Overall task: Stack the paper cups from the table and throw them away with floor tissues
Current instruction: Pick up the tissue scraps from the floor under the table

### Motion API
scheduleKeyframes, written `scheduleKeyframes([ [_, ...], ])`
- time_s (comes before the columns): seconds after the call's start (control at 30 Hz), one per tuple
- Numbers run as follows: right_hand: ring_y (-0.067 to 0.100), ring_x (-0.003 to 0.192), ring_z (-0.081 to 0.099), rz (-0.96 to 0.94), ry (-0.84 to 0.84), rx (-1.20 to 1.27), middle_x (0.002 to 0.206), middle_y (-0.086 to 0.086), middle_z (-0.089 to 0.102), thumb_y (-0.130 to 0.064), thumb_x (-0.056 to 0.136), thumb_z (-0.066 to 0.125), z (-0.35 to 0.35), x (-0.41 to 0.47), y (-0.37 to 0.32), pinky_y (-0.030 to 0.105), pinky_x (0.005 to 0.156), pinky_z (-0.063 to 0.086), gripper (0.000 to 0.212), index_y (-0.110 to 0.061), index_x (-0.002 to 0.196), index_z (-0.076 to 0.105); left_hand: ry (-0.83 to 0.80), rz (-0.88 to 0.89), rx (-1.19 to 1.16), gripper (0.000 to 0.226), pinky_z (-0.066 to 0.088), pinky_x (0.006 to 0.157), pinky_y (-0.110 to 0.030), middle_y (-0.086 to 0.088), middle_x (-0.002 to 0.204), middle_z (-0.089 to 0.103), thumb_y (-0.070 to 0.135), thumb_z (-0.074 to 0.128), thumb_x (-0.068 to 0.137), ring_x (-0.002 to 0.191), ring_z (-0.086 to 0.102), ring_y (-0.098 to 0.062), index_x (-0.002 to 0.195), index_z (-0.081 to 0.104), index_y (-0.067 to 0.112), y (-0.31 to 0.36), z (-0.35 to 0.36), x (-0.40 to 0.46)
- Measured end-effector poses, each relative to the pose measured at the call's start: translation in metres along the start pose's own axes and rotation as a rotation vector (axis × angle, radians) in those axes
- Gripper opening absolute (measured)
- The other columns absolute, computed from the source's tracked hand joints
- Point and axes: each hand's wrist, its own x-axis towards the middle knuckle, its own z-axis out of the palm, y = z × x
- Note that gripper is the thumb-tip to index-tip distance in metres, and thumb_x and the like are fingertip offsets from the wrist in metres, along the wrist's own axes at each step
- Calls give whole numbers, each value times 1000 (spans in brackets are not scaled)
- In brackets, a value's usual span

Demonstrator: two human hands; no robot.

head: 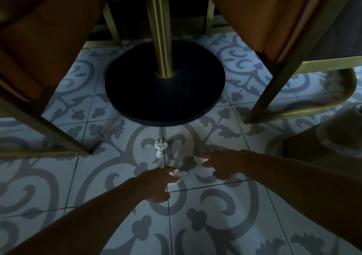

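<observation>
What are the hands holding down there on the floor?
The left hand pinches the near edge of a crumpled tissue. The right hand touches another tissue; whether it grips it cannot be told.

Pale floor tiles [225,225] carry grey scrolls and leaf motifs. Crumpled tissues [161,148] are white. The round table base [156,97] is black, its pole [159,29] brass-gold. Chairs [49,29] left and right are orange-brown with gold frames.

Head camera, low under the table

It looks steeply down and forward at the patterned tile floor [225,205], close, facing the black round table base [164,90] between two chairs.
</observation>
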Motion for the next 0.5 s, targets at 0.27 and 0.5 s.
scheduleKeyframes([
  [0.27, 25, 146, 9, 9, -18, -64, 161, -1, -1, -15, 97, 37, 2, -6, 4, 44, 117, 20, 56, -21, 149, 19, -49, -7, 115, 61, 34, 112, -39, 6, 160, 19, 36, 51, 91, 141, 34, -24, 149, 32, 29, -4, 5, -5],
  [0.5, 26, 145, 13, 19, 10, -101, 161, 1, 1, -18, 98, 37, -1, -9, 9, 46, 115, 27, 52, -16, 148, 22, 52, -101, -11, 53, 54, 89, -39, -7, 125, 60, 34, 66, 82, 107, 62, -28, 127, 46, 14, -7, 5, -8],
])
